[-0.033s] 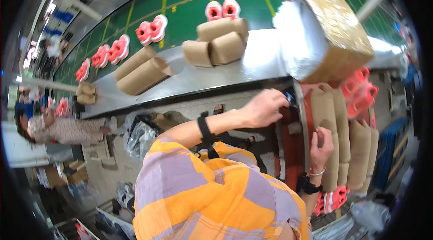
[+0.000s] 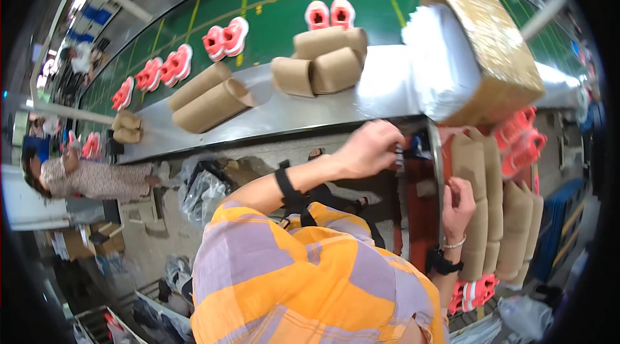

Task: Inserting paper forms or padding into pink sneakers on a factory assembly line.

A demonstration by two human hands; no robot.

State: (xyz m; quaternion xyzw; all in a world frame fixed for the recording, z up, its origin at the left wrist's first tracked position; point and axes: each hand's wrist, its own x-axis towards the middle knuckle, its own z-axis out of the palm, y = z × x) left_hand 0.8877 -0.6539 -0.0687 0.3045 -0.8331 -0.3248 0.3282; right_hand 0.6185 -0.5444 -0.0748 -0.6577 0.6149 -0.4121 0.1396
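My left hand (image 2: 368, 150) is over the far end of a red open drawer (image 2: 423, 221), its fingers curled together. A small dark, pale-striped thing (image 2: 400, 155) shows at its fingertips; its kind is unclear. A dark blue thing (image 2: 421, 145) lies in the drawer beside them. My right hand (image 2: 459, 205) is half curled at the drawer's right edge, thumb and fingers apart, with nothing visible in it. Right beside it lie long tan rolls (image 2: 470, 234) of paper-like material. More tan rolls (image 2: 516, 234) lie farther right, with coral-red shoes (image 2: 518, 144) beyond and more shoes (image 2: 475, 292) nearer.
A metal ledge (image 2: 271, 114) carries tan curved pieces (image 2: 210, 108). Behind it, pairs of coral shoes (image 2: 226, 38) stand on a green conveyor (image 2: 278, 1). A cardboard box (image 2: 491, 47) with white sheets stands at the ledge's right. Another person (image 2: 90, 176) is at the far left.
My left hand has shifted slightly left and toward me, away from the dark blue thing, and the striped thing now shows by its fingers. The whole view has shifted slightly.
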